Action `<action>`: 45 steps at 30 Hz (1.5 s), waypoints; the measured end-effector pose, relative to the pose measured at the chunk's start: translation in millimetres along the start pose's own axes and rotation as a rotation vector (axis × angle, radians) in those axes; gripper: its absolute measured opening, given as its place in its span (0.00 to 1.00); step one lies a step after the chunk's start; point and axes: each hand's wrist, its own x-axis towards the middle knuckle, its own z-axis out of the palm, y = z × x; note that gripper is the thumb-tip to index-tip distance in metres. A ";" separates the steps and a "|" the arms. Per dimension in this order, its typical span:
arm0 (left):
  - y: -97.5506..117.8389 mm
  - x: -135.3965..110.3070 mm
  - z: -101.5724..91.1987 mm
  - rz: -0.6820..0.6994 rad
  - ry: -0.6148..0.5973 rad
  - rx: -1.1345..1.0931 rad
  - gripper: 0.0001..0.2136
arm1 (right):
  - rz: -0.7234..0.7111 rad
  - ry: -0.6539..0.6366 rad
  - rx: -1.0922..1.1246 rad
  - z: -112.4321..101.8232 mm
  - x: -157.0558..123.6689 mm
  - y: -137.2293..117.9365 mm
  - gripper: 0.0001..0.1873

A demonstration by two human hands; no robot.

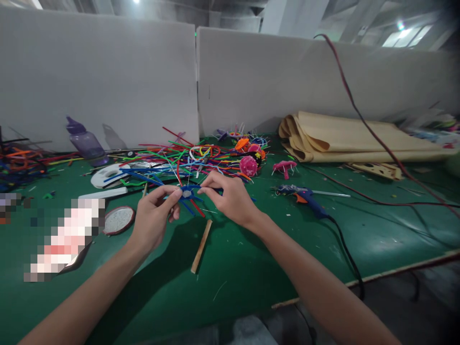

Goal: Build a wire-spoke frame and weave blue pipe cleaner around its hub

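Both my hands meet above the green table (251,268) on a small blue pipe-cleaner piece (187,192) with spokes sticking out of it. My left hand (154,216) pinches its left side between thumb and fingers. My right hand (230,197) pinches its right side with fingertips closed. Just behind the hands lies a heap of coloured pipe cleaners (179,158). A wooden stick (201,246) lies on the table below the hands.
A blue glue gun (305,197) with a black cord lies to the right. Finished fuzzy figures (248,165) sit behind it, rolled brown paper (345,139) farther right. A purple bottle (86,143), a white tape holder (106,176) and a round lid (118,219) are on the left. White partition boards stand behind.
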 end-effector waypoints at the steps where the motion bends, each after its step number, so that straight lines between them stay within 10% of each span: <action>1: 0.2 0.3 -0.4 0.000 0.001 0.000 0.05 | 0.000 -0.003 0.010 -0.2 0.2 0.3 0.02; 23: -1.3 0.1 -3.6 0.071 -0.076 0.078 0.04 | 0.184 -0.226 0.434 -11.9 9.0 5.0 0.04; 38: 3.3 -0.8 -4.3 -0.155 -0.266 -0.246 0.05 | 0.278 -0.464 0.820 -9.9 5.0 12.7 0.07; 45: 2.2 2.4 -4.8 -0.088 -0.066 -0.366 0.04 | 0.250 -0.201 0.683 14.8 3.7 8.6 0.10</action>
